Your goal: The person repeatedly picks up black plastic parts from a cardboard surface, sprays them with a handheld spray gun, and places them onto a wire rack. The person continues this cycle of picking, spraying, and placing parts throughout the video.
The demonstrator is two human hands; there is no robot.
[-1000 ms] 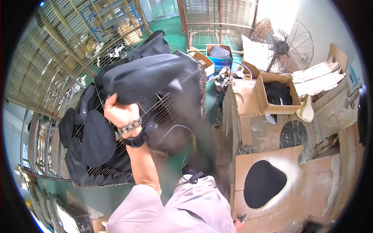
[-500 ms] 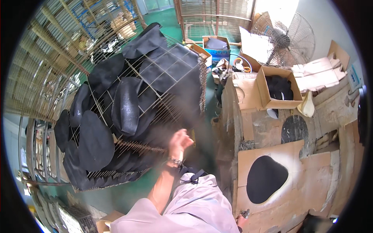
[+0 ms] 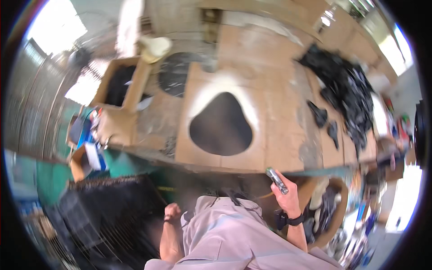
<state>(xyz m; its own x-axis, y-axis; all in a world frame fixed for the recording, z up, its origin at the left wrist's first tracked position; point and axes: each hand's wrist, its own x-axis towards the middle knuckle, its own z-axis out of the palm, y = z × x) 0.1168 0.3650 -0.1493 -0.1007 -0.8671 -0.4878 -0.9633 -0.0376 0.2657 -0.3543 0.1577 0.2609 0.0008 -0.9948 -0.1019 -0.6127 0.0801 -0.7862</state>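
Note:
My right hand (image 3: 287,193) is wrapped round a small silver spray gun (image 3: 278,182) just off the near edge of the workbench. Low on the left, my left hand (image 3: 172,211) hangs beside my body, its fingers curled in with nothing seen in them. It is nearest to the wire rack (image 3: 96,216) that carries black sheets. On the brown cardboard (image 3: 281,130) covering the bench lies a flat black rounded-triangular piece (image 3: 221,128). A whitish halo surrounds that piece on the cardboard.
A cardboard box (image 3: 139,83) of black pieces stands at the bench's left, near a pale shoe-shaped form (image 3: 155,47). Crumpled black material (image 3: 346,90) lies at the right. Below the bench's right edge is a round bin (image 3: 339,216) of scraps.
My view has swung right from the rack to the bench. The left hand has drawn back from the rack and closed. The right hand with the spray gun now shows more fully.

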